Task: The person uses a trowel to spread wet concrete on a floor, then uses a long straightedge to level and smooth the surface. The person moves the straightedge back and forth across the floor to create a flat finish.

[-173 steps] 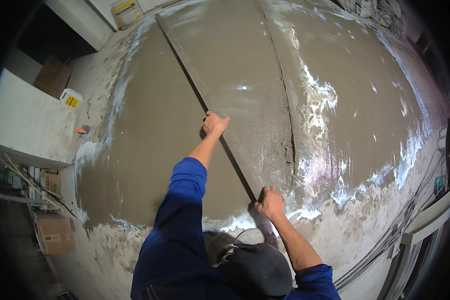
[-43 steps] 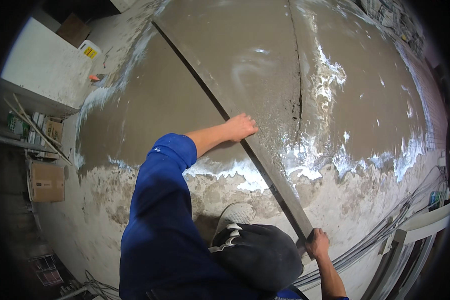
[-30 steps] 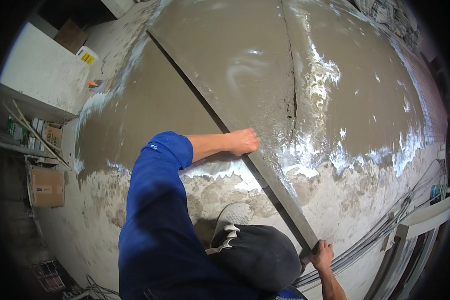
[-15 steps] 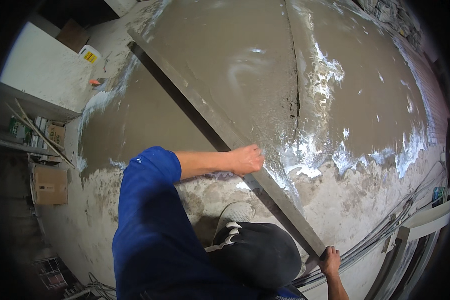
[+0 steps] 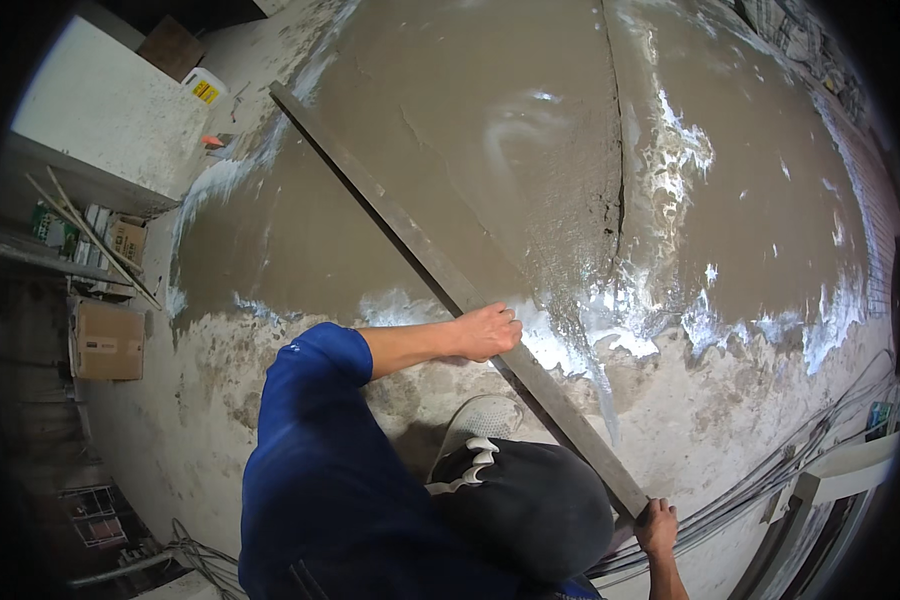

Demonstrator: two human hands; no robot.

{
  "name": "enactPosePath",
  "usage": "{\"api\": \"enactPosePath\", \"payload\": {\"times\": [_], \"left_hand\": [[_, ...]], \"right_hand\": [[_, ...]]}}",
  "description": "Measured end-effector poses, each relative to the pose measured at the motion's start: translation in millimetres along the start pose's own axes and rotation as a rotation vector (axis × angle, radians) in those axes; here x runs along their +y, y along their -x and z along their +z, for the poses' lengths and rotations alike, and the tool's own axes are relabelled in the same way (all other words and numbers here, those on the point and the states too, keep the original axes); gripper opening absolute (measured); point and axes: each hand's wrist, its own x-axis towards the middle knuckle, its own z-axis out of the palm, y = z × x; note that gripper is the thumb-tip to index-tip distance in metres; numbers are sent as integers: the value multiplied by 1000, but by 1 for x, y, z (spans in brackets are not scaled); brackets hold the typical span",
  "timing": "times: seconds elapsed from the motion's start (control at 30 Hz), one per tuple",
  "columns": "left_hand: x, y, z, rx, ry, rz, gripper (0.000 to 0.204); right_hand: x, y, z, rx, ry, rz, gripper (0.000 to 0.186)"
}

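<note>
A long grey straightedge bar [image 5: 410, 235] runs diagonally from the far left to the near right, across a layer of wet grey-brown mortar [image 5: 300, 235]. My left hand [image 5: 487, 332] is closed over the bar near its middle, knuckles up. At the bar's near end, my right hand [image 5: 657, 527] grips it, with part of the fingers hidden. A narrow dark strip shows along the bar's left side; whether the bar touches the mortar I cannot tell. The mortar's near edge is ragged, with wet, shiny patches [image 5: 560, 345].
My shoe [image 5: 485, 415] and bent knee [image 5: 530, 510] are just left of the bar. Cables [image 5: 740, 505] and a grey frame [image 5: 840, 475] lie at the right. At the left are a cardboard box [image 5: 108, 340], thin sticks [image 5: 100, 243], and a white jug [image 5: 206, 86]. A dark crack [image 5: 620, 150] splits the mortar.
The bar's far end has come nearer to me over the mortar, and the dark strip beside the bar has narrowed. Both hands keep their grip. The whole view has shifted slightly.
</note>
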Motion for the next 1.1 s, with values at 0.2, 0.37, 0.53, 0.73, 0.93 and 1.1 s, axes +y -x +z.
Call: {"api": "enactPosePath", "payload": {"times": [0.2,0.37,0.53,0.73,0.93,1.1], "left_hand": [[-11,-7,1,-119,33,-31,22],[-33,-7,6,-132,3,-66,25],[-69,-4,6,-166,-13,-119,29],[-123,-1,0,-154,-55,-145,37],[-175,-4,3,-154,-104,-185,42],[-202,-3,1,-141,-77,-239,45]], "right_hand": [[-9,-5,-6,-23,2,55,34],[-20,-22,-14,-16,-12,44,41],[-39,-51,-17,-11,-23,-2,45],[-81,-75,-29,-17,-61,5,48],[-123,-98,-48,-21,-114,15,47],[-140,-116,-55,-17,-112,-9,53]]}}
